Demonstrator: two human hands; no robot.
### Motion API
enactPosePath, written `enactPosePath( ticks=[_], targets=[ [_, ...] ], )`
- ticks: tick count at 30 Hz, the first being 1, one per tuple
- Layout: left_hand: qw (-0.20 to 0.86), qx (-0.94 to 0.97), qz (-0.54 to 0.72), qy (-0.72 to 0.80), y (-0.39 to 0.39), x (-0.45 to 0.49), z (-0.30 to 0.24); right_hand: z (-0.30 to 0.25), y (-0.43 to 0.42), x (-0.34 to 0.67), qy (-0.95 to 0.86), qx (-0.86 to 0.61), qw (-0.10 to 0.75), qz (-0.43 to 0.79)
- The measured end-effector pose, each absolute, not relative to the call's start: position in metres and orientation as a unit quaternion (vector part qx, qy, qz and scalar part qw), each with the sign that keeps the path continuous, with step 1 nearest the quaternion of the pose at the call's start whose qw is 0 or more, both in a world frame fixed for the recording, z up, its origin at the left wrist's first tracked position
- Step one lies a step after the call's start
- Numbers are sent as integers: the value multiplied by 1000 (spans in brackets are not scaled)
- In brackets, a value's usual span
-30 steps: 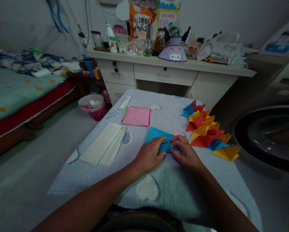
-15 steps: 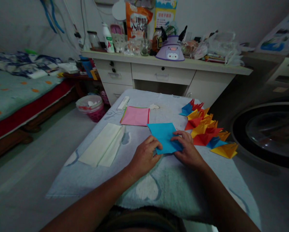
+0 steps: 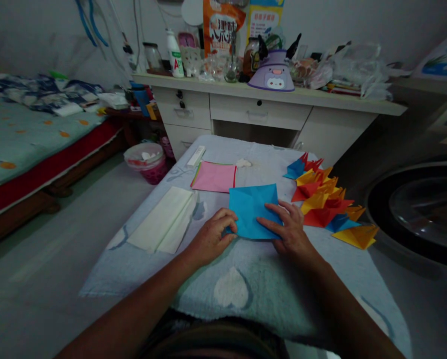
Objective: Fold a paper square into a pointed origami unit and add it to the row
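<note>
A blue paper square (image 3: pixel 251 208) lies flat on the table's pale cloth (image 3: pixel 245 279) in front of me. My left hand (image 3: pixel 210 238) pinches its near left corner with curled fingers. On the sheet's near right part rests my right hand (image 3: pixel 289 229), fingers stretched flat and pressing it down. Just right of that hand lies a row of folded paper shapes (image 3: pixel 326 202) in red, yellow, orange and blue.
A pink paper stack (image 3: pixel 215 176) lies beyond the blue sheet, with a white folded cloth (image 3: pixel 164 219) to its left and a small white tube (image 3: pixel 196 156) behind. A cluttered desk (image 3: pixel 268 99) stands behind, a bed (image 3: pixel 25 139) at left, a washing machine door (image 3: pixel 421 209) at right.
The blue paper was folded into a smaller shape a second ago. It has been opened out into a flat square, and my hands now sit at its near edge.
</note>
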State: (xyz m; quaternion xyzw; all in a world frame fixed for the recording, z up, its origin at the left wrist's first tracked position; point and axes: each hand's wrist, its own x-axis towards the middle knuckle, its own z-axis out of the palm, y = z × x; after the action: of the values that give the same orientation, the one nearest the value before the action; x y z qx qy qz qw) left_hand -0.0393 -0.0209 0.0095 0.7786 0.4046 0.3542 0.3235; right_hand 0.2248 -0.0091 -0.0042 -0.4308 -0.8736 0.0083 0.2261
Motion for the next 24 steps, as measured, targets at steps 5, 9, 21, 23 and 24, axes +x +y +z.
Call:
enactPosePath(
  ticks=[5,9,21,23,24],
  targets=[
    [337,781,340,401,-20,-45,6,-2,-13,219,-880,-421,221,5],
    [350,786,314,401,-19,-50,4,-3,-14,218,-889,-405,215,-10],
    [189,833,252,455,-31,-59,-4,-17,-8,218,-894,-379,218,95],
    [167,837,251,457,-33,-58,-6,-17,-8,217,-891,-382,224,101],
    [159,839,254,455,-33,-58,-7,-17,-8,217,-890,-383,226,104]
  ],
)
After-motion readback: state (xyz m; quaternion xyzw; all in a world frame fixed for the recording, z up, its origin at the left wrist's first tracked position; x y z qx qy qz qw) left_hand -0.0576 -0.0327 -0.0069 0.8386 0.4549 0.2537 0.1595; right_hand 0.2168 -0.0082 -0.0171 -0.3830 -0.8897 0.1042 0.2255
